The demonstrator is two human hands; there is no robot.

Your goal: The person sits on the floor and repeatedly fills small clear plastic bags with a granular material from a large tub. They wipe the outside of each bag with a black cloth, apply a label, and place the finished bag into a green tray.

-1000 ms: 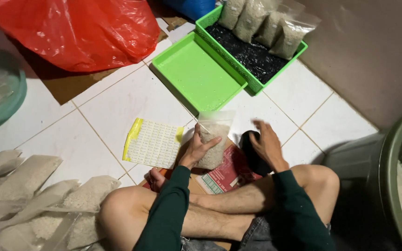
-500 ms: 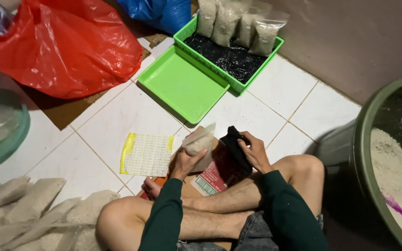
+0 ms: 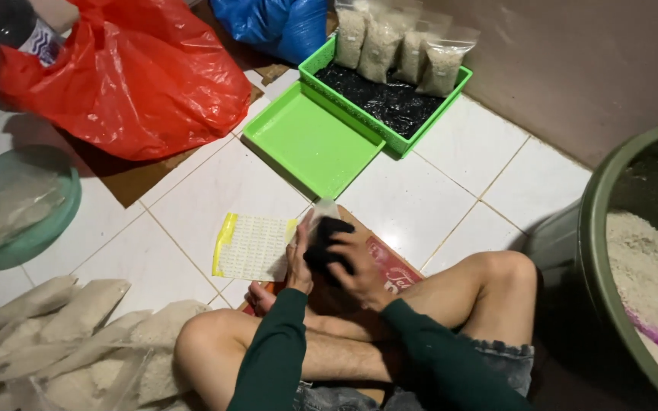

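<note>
I sit cross-legged on a white tiled floor. My left hand (image 3: 297, 262) holds a small clear plastic bag (image 3: 323, 209) upright from its left side. My right hand (image 3: 356, 262) presses a black object (image 3: 325, 237) against the bag's front; what the object is I cannot tell. Both hands hover over a red printed cardboard sheet (image 3: 390, 262) lying in front of my legs. Just left of my hands lies a yellow-edged white packet (image 3: 253, 245), flat on the tiles.
A green tray (image 3: 306, 141) and a green basket (image 3: 390, 99) with several filled bags stand ahead. A red plastic bag (image 3: 138, 76) and a teal bowl (image 3: 32, 221) are left. Filled clear bags (image 3: 78, 335) pile at lower left. A large green tub (image 3: 626, 266) of white grain stands right.
The view has shifted left and down. My right hand has brought the black object from the right of the bag onto its front, and both hands now meet at the bag.
</note>
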